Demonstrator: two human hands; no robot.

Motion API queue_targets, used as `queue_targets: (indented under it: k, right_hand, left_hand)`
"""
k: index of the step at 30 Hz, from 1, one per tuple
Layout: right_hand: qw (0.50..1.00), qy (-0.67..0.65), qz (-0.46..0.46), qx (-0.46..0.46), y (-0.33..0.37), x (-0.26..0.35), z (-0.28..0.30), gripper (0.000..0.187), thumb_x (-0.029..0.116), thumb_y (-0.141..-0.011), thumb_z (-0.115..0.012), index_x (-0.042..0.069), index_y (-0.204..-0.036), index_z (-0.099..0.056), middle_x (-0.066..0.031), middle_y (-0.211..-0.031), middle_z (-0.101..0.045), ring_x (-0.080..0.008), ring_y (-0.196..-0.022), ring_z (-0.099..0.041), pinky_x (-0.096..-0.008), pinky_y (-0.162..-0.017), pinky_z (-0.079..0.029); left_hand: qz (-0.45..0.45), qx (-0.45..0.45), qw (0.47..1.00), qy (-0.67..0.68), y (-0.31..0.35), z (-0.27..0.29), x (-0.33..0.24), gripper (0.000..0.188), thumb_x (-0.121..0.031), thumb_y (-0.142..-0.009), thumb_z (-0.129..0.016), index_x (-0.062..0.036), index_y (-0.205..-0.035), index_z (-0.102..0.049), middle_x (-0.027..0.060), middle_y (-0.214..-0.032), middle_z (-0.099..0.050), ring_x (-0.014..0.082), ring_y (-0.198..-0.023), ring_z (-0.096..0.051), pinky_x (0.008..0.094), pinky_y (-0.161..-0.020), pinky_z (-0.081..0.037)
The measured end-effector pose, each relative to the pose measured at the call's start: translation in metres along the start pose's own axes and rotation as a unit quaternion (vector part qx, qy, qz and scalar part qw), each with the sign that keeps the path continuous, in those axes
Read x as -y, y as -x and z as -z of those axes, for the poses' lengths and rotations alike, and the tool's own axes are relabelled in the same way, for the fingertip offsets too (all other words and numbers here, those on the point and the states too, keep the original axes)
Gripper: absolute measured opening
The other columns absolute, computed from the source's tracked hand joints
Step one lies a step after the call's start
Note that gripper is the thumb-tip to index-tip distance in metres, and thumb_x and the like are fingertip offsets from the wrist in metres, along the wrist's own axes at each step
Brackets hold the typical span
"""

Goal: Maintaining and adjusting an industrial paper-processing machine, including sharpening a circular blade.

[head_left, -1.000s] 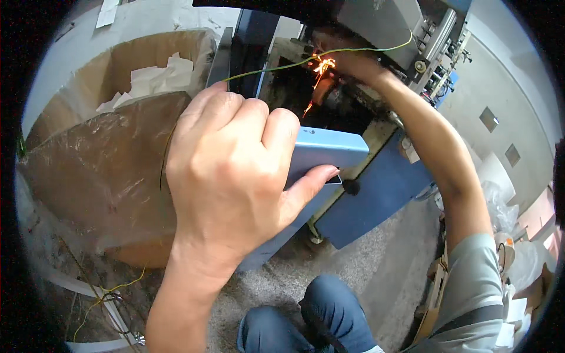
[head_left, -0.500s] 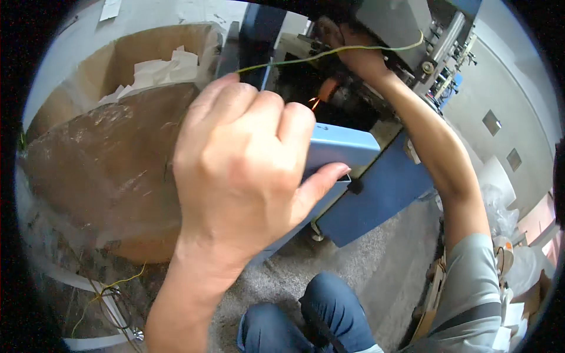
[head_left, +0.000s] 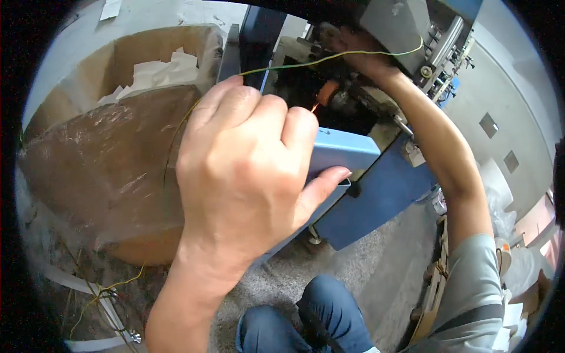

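Observation:
My left hand [head_left: 244,159] is closed over a blue metal cover [head_left: 344,148] at the front of a machine, its thumb on the near side. A yellow-green wire [head_left: 321,60] crosses in front of the machine's opening, passes by the left knuckles and hangs down beyond the hand. My right hand [head_left: 365,54] reaches deep into the dark opening, under a grey housing [head_left: 397,26]; its fingers lie in shadow, so what they touch is hidden. Below it sits an orange-brown wheel [head_left: 327,92] on a shaft, with a few glowing sparks [head_left: 315,109] beside it.
To the left stands a large cardboard box [head_left: 165,44] holding white paper sheets [head_left: 165,69], partly covered by brown plastic film [head_left: 106,147]. The machine's blue cabinet [head_left: 379,203] rises ahead. A wooden pallet [head_left: 432,282] and plastic bags [head_left: 500,215] lie at the right.
My right hand has shifted slightly right inside the opening, and its fingers are darker. The sparks look smaller. More wire shows hanging left of my left hand, which keeps its hold.

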State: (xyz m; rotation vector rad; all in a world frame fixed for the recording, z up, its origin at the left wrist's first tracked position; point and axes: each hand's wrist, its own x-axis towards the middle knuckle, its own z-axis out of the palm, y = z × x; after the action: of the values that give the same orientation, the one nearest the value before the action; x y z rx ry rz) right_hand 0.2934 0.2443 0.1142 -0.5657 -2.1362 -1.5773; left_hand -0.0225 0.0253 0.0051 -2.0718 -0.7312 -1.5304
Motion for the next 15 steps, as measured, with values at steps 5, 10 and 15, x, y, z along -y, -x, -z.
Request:
queue_targets:
  k: [5,10,15]
  right_hand:
    - [0.987,0.012,-0.071,0.147,0.011,0.010,0.020,0.038,0.043,-0.100,-0.062,0.007,-0.111,-0.060,-0.0256,-0.091,-0.067,-0.0446,-0.080,-0.066,-0.0536,-0.068,-0.050]
    - [0.947,-0.153,-0.226,0.166,-0.002,0.013,0.028,0.041,0.045,-0.105,-0.051,0.010,-0.124,-0.059,-0.0252,-0.096,-0.069,-0.0462,-0.087,-0.067,-0.0524,-0.076,-0.051]
    - [0.939,0.290,0.090,0.160,0.017,0.016,0.012,0.036,0.035,-0.107,-0.045,0.012,-0.132,-0.057,-0.0237,-0.095,-0.068,-0.0455,-0.078,-0.065,-0.0512,-0.072,-0.051]
  left_hand:
    - [-0.012,-0.002,1.000,0.010,-0.003,-0.002,-0.004,0.053,-0.050,-0.064,-0.086,-0.0073,-0.086,-0.063,0.0101,-0.079,-0.056,0.0345,-0.079,-0.058,0.0458,-0.079,-0.051]
    - [0.003,-0.007,1.000,0.004,0.002,-0.004,0.002,0.052,-0.049,-0.064,-0.086,-0.0075,-0.086,-0.063,0.0104,-0.079,-0.056,0.0347,-0.081,-0.059,0.0463,-0.080,-0.051]
    - [0.002,0.007,1.000,-0.002,0.001,0.001,-0.002,0.052,-0.049,-0.065,-0.086,-0.0074,-0.087,-0.063,0.0109,-0.081,-0.057,0.0350,-0.083,-0.060,0.0476,-0.086,-0.052]
